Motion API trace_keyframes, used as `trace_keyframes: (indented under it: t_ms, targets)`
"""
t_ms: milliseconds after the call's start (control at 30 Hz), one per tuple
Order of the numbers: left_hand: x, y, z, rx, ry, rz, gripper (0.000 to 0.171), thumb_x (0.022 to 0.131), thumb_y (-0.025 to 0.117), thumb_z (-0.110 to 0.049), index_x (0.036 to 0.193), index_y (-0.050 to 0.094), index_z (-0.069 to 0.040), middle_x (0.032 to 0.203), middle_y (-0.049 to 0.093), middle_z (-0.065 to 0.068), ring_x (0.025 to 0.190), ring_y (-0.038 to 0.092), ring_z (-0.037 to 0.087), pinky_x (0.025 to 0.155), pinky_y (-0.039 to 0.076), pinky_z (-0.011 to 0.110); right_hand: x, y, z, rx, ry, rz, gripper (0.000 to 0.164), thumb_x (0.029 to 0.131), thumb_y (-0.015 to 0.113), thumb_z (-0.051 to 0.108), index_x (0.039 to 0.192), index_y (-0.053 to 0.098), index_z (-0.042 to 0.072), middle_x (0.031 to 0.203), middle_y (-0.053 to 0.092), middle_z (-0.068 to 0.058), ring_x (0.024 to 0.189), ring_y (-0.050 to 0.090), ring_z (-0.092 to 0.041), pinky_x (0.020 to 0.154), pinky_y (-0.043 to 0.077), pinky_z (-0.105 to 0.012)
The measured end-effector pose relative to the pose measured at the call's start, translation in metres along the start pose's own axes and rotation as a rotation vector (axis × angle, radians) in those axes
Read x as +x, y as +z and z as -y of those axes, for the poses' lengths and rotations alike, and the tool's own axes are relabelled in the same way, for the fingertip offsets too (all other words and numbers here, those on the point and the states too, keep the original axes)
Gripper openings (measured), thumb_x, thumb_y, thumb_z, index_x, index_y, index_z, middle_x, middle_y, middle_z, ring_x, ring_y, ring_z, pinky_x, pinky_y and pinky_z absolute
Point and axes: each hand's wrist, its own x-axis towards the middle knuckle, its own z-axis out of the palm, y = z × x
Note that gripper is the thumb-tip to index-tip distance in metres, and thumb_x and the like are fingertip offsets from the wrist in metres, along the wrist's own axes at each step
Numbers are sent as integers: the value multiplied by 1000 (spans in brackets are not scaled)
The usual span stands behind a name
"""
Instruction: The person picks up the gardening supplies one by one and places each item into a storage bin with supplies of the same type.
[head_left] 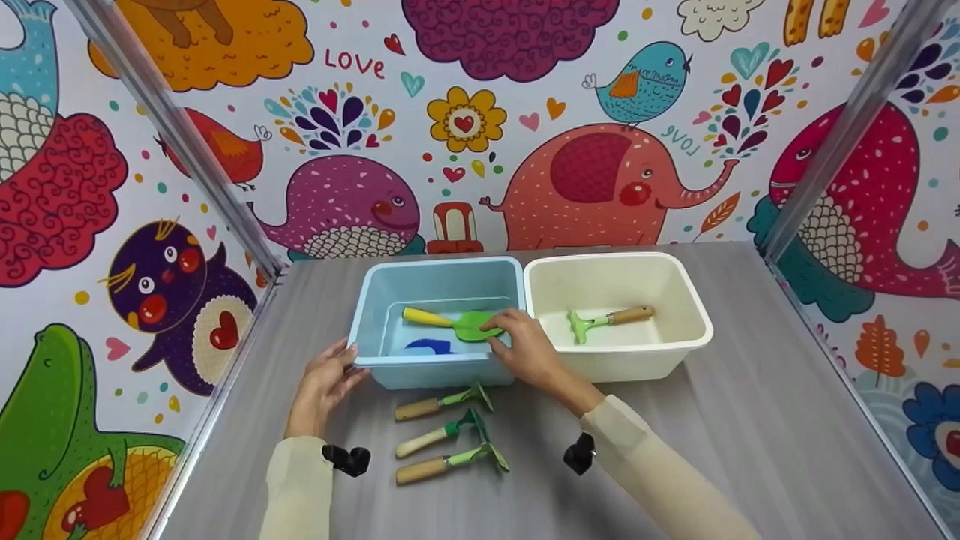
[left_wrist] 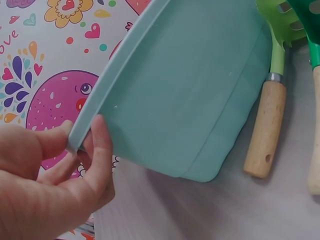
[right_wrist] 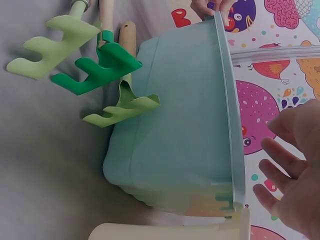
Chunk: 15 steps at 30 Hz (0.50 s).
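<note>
A light blue plastic basin (head_left: 442, 361) stands on the table, and my left hand (head_left: 324, 382) pinches its left front rim between thumb and fingers. In the left wrist view that rim (left_wrist: 107, 82) passes between thumb and fingertips. My right hand (head_left: 529, 352) reaches over the basin's right front corner, fingertips close above a toy trowel (head_left: 472, 325) with a green blade and yellow handle. The right wrist view shows this right hand (right_wrist: 295, 165) with spread, slightly bent fingers and nothing between them. Beside the trowel lies a dark blue piece (head_left: 430, 346), partly hidden by the front wall.
Right of the blue basin stands a cream basin (head_left: 622, 364), holding a small green rake (head_left: 600, 321) with a wooden handle. Three more hand rakes lie before the blue basin: a near one (head_left: 450, 463), a dark green middle one (head_left: 442, 436) and a far one (head_left: 442, 403).
</note>
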Motion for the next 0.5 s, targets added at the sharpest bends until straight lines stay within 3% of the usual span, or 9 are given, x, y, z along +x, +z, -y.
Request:
trace_keyframes:
  t_ms: [300, 500]
  targets:
    - [-1, -2, 0, 9, -5, 17, 56, 106, 49, -18, 158, 30, -9, 155, 38, 22, 99, 61, 11, 92, 56, 25, -15, -12, -5, 11, 19, -142, 15, 89, 70, 0, 103, 75, 2, 103, 71, -15, 101, 65, -33, 89, 52, -50]
    - [-2, -1, 0, 30, 4, -5, 56, 106, 48, -18, 158, 29, -9, 156, 39, 21, 94, 63, 9, 89, 57, 24, -24, -20, -9, 30, 99, -163, 18, 89, 69, -1, 105, 76, 4, 105, 72, -13, 106, 65, -32, 95, 53, -49]
